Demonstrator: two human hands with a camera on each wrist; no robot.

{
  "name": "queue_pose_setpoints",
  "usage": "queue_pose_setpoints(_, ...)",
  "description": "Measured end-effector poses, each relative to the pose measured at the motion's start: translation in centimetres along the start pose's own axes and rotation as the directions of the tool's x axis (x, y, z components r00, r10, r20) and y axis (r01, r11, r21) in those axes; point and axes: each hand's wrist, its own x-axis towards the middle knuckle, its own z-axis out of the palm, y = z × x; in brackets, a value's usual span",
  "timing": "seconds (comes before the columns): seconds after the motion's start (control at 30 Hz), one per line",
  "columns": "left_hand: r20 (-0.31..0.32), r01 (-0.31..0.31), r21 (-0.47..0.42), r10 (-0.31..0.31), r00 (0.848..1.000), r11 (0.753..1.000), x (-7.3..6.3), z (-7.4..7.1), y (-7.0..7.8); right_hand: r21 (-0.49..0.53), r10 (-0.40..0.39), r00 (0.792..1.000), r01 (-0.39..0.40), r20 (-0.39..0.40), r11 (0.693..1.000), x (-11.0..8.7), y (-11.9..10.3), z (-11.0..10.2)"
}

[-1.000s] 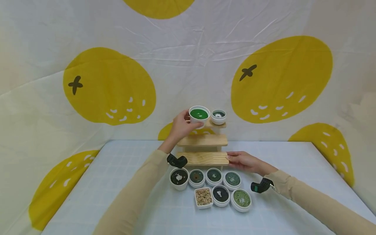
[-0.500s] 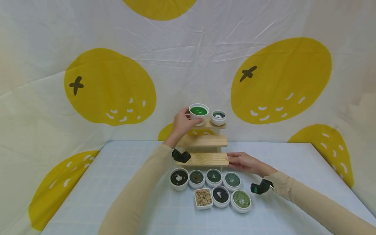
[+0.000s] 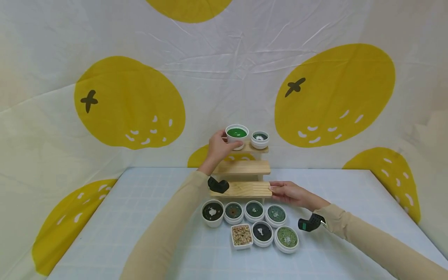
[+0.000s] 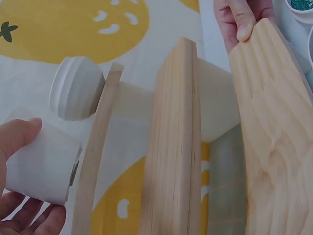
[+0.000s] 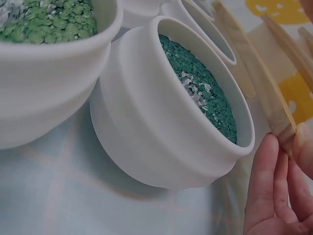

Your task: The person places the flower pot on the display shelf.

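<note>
My left hand (image 3: 217, 148) holds a white pot with a green filling (image 3: 237, 133) at the left of the wooden stand's top step (image 3: 254, 149). In the left wrist view, thumb and fingers grip the white pot (image 4: 39, 164), and a narrow gap shows between its base and the step (image 4: 98, 132). A small ridged white pot (image 3: 260, 144) sits on that step's right end. Lower down, my right hand (image 3: 293, 194) pinches the right end of the bottom step (image 3: 241, 189). The right wrist view shows thumb and fingertips on the wood (image 5: 281, 117).
In front of the stand are several white pots with dark or green fillings, such as a black-filled pot (image 3: 212, 221) and a light-green one (image 3: 287, 238). A square dish of tan bits (image 3: 242, 236) sits among them. The middle step (image 3: 241, 167) is bare wood. Patterned cloth (image 3: 241, 97) hangs behind.
My left hand has shifted slightly right and back with the green-filled pot, its forearm following. My right hand stays on the bottom step.
</note>
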Motion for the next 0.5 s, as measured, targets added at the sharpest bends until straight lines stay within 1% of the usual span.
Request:
queue_pose_setpoints(0.13,0.002,0.005,0.007,-0.005,1.0,1.0,-0.04,0.25,-0.02,0.004,0.005,1.0,-0.005,-0.006,1.0,-0.03,-0.02,0.04)
queue_pose_setpoints(0.5,-0.006,0.025,-0.021,-0.025,1.0,0.999,-0.15,0.55,-0.05,-0.015,0.008,0.999,-0.009,-0.039,1.0,-0.12,-0.2,0.24)
